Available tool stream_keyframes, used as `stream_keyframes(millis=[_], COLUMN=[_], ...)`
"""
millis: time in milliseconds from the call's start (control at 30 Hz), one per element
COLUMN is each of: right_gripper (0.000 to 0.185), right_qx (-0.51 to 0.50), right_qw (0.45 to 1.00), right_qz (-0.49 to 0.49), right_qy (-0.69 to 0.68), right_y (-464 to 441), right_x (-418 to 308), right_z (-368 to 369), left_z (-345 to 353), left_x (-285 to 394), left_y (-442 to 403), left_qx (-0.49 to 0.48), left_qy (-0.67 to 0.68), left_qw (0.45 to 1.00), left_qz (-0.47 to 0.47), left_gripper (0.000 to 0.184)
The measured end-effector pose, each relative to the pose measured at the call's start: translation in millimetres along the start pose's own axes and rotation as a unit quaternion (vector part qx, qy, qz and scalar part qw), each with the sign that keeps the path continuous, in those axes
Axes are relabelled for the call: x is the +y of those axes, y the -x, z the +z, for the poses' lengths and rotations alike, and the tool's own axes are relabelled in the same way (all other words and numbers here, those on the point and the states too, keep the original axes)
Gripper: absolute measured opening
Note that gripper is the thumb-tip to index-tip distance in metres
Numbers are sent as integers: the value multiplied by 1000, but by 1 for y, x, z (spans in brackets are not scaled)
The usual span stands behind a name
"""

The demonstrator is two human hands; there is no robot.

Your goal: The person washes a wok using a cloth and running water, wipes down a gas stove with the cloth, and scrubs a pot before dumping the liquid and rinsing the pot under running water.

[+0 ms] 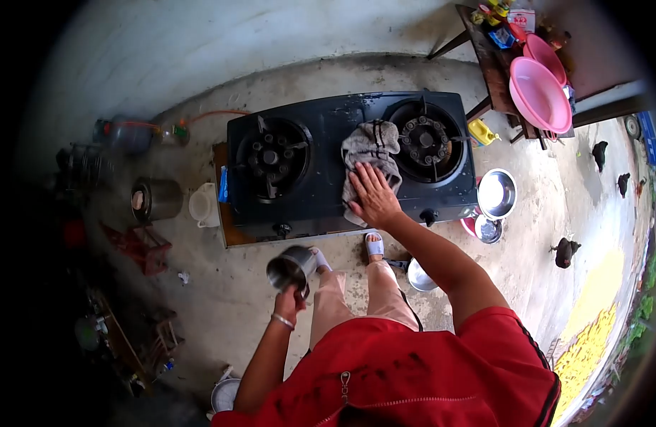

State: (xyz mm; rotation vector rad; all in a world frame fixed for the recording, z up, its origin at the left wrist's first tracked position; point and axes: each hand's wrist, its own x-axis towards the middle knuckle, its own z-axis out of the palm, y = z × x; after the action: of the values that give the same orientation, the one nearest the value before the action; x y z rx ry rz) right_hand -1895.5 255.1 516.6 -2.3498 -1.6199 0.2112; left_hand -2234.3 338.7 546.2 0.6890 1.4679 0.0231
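My right hand (374,196) lies with fingers stretched out on a crumpled grey cloth (374,146) with dark stripes. The cloth is spread over the middle of a black two-burner gas stove (321,192), between the left burner (271,158) and the right burner (426,139). My left hand (289,302) is closed around the handle of a metal mug (291,268), held tilted in front of the stove's near edge. The mug's inside is in shadow, and I cannot tell whether anything is in it.
Metal bowls (497,193) sit on the floor right of the stove, near a yellow jug (482,133). Pink basins (540,95) rest on a wooden table. At left are a metal pot (155,198) and a red stool (139,249). Chickens (566,252) stand on the right.
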Motion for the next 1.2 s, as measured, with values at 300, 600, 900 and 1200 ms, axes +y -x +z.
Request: stream_keyframes(millis=[300, 600, 900, 1200], right_gripper=[66, 58, 52, 50], right_qx=[191, 156, 43, 8], right_qw=[958, 951, 998, 993], right_qz=[211, 266, -5, 51], right_qy=[22, -32, 40, -105], right_y=[-165, -221, -106, 28], right_x=[21, 34, -30, -70], right_z=[36, 44, 22, 10], left_z=[-103, -175, -205, -197], left_x=[-36, -33, -24, -24], left_y=[-8, -20, -39, -60], left_qx=[33, -16, 15, -12], left_qy=[-18, 82, 4, -14], left_qw=[992, 991, 987, 988], left_qz=[-122, -103, -158, -154], left_gripper=[21, 19, 27, 24])
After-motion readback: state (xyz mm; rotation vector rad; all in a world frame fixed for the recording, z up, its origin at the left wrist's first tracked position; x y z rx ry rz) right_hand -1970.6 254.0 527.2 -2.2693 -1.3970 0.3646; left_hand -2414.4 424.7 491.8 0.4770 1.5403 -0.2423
